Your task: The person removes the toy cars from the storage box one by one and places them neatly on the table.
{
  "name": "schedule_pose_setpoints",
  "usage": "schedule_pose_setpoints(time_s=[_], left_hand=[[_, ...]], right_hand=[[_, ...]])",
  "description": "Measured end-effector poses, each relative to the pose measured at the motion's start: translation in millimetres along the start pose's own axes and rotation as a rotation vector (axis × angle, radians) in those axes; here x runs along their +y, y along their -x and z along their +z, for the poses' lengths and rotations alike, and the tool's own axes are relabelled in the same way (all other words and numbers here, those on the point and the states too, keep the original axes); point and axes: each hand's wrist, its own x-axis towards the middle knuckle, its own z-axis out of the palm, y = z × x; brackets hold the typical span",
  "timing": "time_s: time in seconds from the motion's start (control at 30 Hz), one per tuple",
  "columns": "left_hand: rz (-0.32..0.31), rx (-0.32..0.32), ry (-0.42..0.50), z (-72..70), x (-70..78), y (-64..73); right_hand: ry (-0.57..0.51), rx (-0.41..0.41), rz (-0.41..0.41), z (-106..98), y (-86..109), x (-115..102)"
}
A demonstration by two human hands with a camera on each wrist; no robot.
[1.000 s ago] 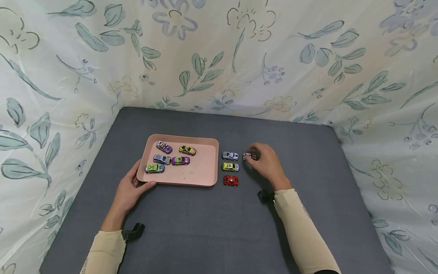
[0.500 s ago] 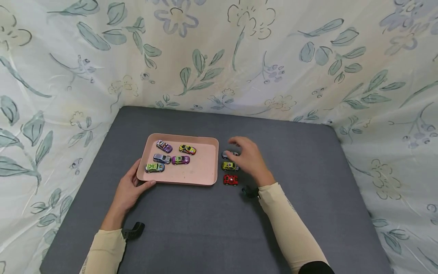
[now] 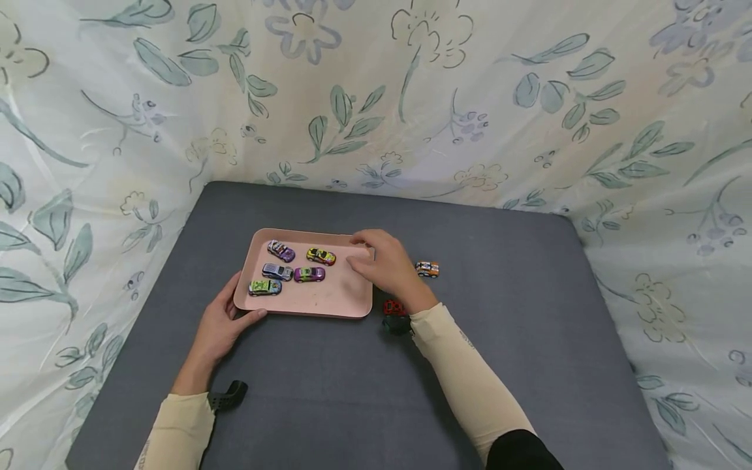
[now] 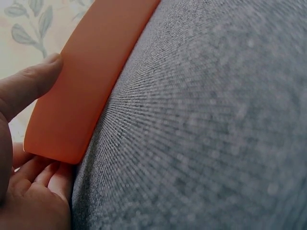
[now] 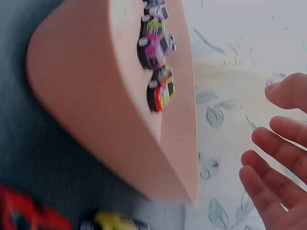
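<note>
Draping the back and both sides: pale cloth [image 3: 446, 85] printed with leaves and flowers.
Bench [image 3: 329, 398]: dark grey, with two arms in cream sleeves [image 3: 470, 378] reaching over it.
Tray [image 3: 343, 300]: pink and shallow, left of the bench's middle.
Left hand [image 3: 220, 326]: holds the tray's near left corner, thumb on the near wall, fingers at the left end.
Right hand [image 3: 388, 264]: above the tray's right end, fingers loosely spread and bent; the right wrist view shows nothing between them.
Right hand's move: it has crossed leftward from the orange car [image 3: 427, 269], which stays on the bench, to the tray.
What the move means: apparently no car is being carried, so the tray's count remains five.
Cars in the tray: purple-and-white car [image 3: 281, 250] and yellow-and-red car [image 3: 321, 256] at the back; blue-silver car [image 3: 277, 272] just beside magenta car [image 3: 309, 274] in the middle; green car [image 3: 265, 288] at front left.
Cars right of the tray: the orange car; red car [image 3: 394, 307], partly covered; lime-yellow car [image 5: 117, 221], blurred in the right wrist view. The silver car seen there a moment ago is hidden or unclear now.
</note>
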Motion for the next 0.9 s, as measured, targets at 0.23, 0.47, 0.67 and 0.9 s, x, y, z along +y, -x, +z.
schedule_pose_setpoints(time_s=[0.23, 0.47, 0.67, 0.9], left_hand=[[0.0, -0.005, -0.003, -3.0, 0.0, -2.0], [0.012, -0.013, -0.002, -3.4, -1.8, -1.6], [0.012, -0.014, 0.005, -2.4, 0.4, -0.1], [0.032, -0.011, 0.018, -1.0, 2.0, 0.5]], right_hand=[[0.001, -0.067, 0.009, 21.9, -12.7, -9.1], [0.016, -0.101, -0.115, 43.3, -26.6, -14.3], [-0.002, -0.15, -0.097, 55.5, -26.3, -19.7], [0.0, -0.192, -0.04, 65.3, -24.8, -25.5]])
